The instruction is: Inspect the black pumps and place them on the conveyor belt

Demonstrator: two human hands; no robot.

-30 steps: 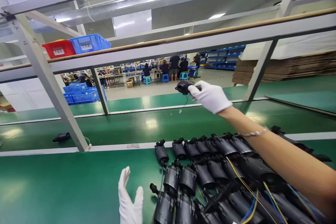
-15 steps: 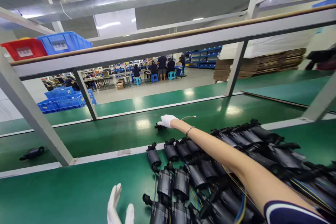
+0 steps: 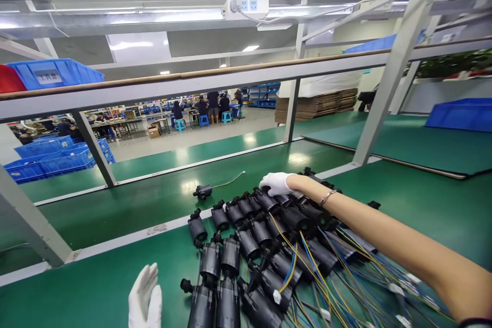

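Note:
My right hand (image 3: 277,183), in a white glove, reaches far forward and lies with its fingers stretched flat on the far row of a pile of black cylindrical motor units (image 3: 269,246) with coloured wires. One lone black unit (image 3: 203,191) with a thin wire lies on the green conveyor belt (image 3: 154,200), just left of that hand and apart from it. My left hand (image 3: 145,297), also gloved, is raised at the bottom edge with its fingers apart and holds nothing, left of the pile.
Grey metal frame posts (image 3: 92,148) and a crossbar (image 3: 192,84) span the belt. Blue crates (image 3: 49,73) sit on the upper rail, and another blue bin (image 3: 461,114) stands at right. Several people sit at tables far behind. Cardboard sheets (image 3: 319,103) are stacked beyond.
My right hand carried a black unit out over the belt, set it down there and drew back onto the pile. The view has swung right; my left hand stayed low and open.

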